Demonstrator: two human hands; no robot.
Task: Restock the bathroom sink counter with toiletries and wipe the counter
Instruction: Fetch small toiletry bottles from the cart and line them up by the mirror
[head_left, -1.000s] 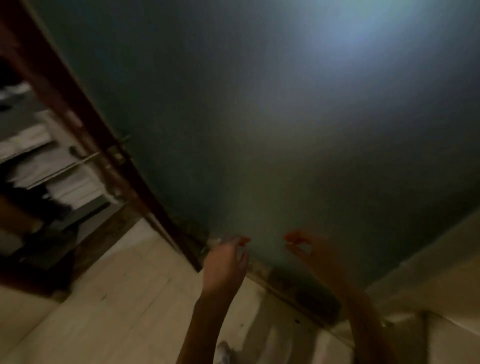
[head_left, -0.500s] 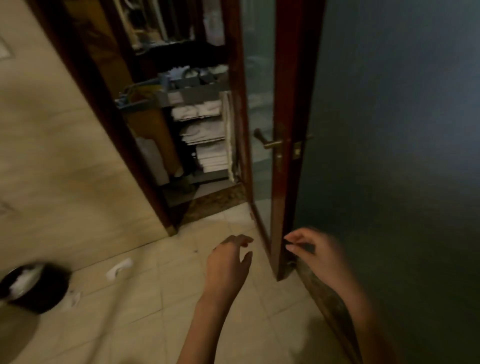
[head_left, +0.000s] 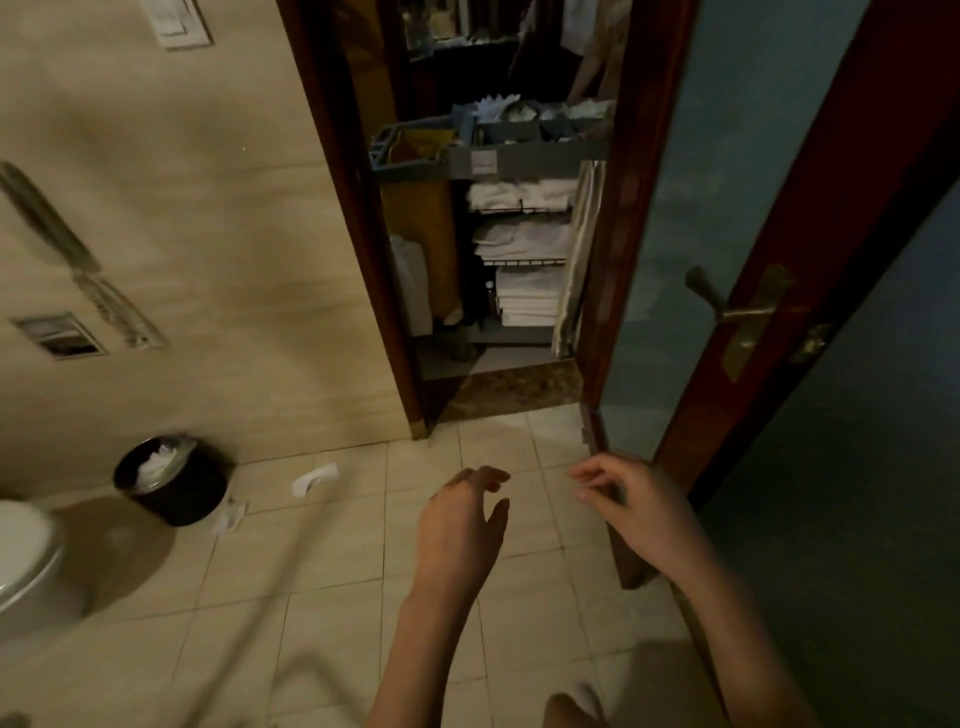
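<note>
Head view: left hand (head_left: 460, 525) and right hand (head_left: 631, 501) hover empty, fingers loosely curled, so walk squarely through the doorway (head_left: 353, 208) and reach for the top tray (head_left: 524, 132) of the cart (head_left: 519, 166), where the toiletries (head_left: 540, 110) likely sit, well ahead.

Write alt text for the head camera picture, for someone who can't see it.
The person's left grip and right grip, bare and empty, reach over a tiled floor toward an open door. Through the doorway stands a housekeeping cart stacked with folded white towels; a black bin sits by the left wall.
</note>
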